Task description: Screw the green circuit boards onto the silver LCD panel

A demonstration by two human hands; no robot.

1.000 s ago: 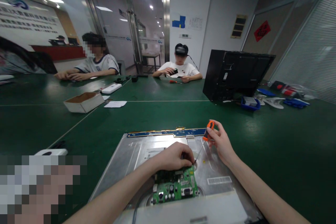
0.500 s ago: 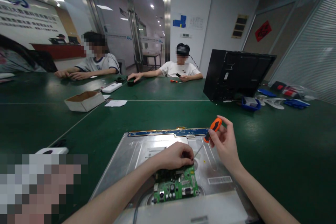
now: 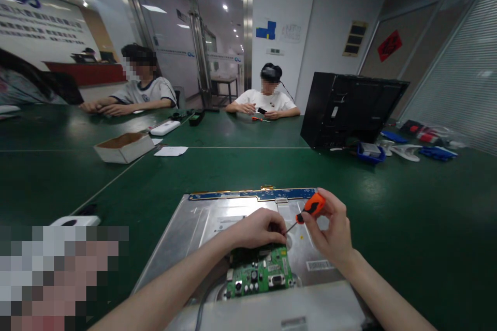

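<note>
Evidently, the right hand (image 3: 332,225) grasps an orange-and-black screwdriver (image 3: 313,205) between thumb and fingers, its handle slanting up to the right and its shaft running down to the left, toward the fingertips of the left hand (image 3: 264,227). Those left fingers are curled in at the far edge of a green circuit board (image 3: 259,275); whether they pinch anything, and what the screwdriver's tip touches, cannot be told, as the fingers hide it. The board lies on the near half of a silvery metal panel (image 3: 312,245), with a pale cover (image 3: 267,315) on its near side and a grey cable (image 3: 200,313) to its left. Along the panel's far edge runs a narrow blue strip (image 3: 229,196), and a barcode label (image 3: 319,265) sits to the board's right. All this rests on a green table (image 3: 233,168). Farther off to the left are a cardboard box (image 3: 122,154) and a white paper (image 3: 171,151); far right, a black casing (image 3: 353,111) stands behind a small blue tray (image 3: 375,159). Two persons sit at the far side, one (image 3: 267,98) facing the panel, the other (image 3: 145,94) farther left.
</note>
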